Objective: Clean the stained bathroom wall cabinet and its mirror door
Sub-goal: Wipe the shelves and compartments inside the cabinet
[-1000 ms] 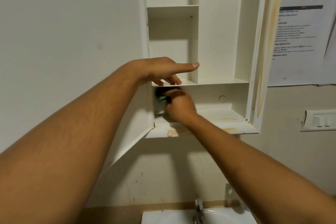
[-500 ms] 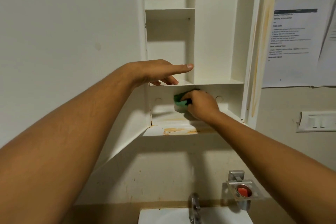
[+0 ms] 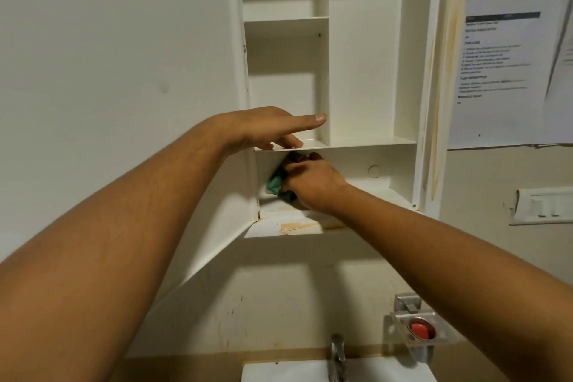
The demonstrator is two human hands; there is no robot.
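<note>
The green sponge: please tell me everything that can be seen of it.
The green sponge looks soft and is mostly hidden; only its left end shows beyond the right hand, which grips it. It is in the lowest compartment of the cabinet, at the left inner corner, seemingly pressed against the surface there. Its full shape cannot be told.

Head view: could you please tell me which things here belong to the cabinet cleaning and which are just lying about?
For the job: wall cabinet, its open door, green sponge, right hand gripping the sponge, left hand resting on the shelf.
Not for the job: printed sheet, switch plate, tap, soap dish, basin.
</note>
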